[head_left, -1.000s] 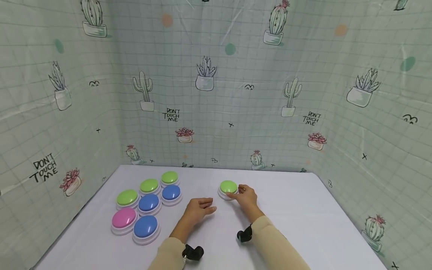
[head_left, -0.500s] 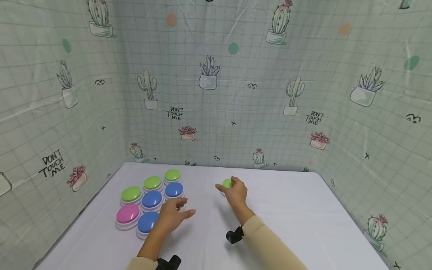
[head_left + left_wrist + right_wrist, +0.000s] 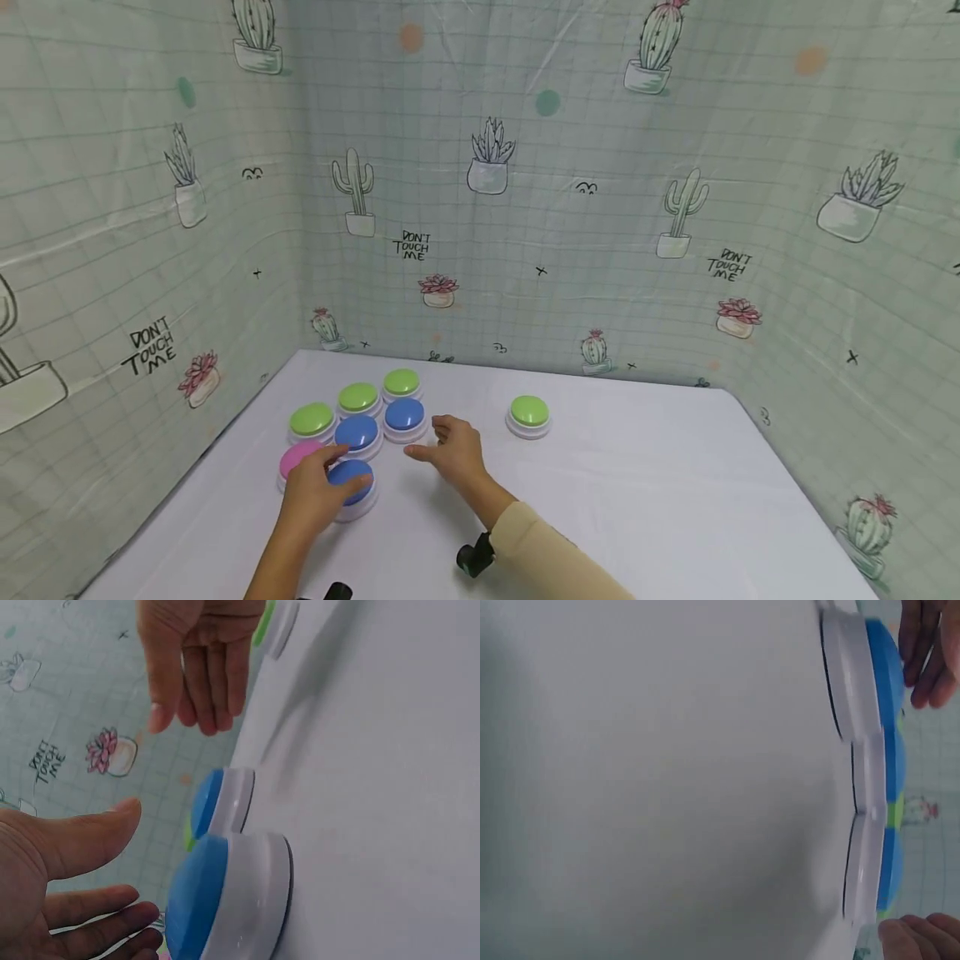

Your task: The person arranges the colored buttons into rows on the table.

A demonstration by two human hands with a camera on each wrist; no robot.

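Observation:
Round push buttons with domed tops and white bases sit grouped on the left of the table. My left hand (image 3: 309, 493) hovers at the nearest blue push button (image 3: 349, 474), thumb and fingers spread about its top. The left wrist view shows a gap between that hand and the blue dome (image 3: 196, 896). My right hand (image 3: 454, 450), fingers apart and holding nothing, is just right of the farthest blue push button (image 3: 404, 412). Between these two lies a third blue push button (image 3: 356, 431). Behind my left fingers, a pink push button (image 3: 297, 457) is partly hidden.
Several green push buttons (image 3: 311, 418) line the group's back left side. A lone green push button (image 3: 529, 411) stands apart to the right on the white table (image 3: 637, 483). Cactus-printed cloth (image 3: 510, 233) walls the back and sides.
My right hand has left the lone green push button, which it had its fingers around, and moved left to the blue ones. The left hand moved left, over the nearest blue push button.

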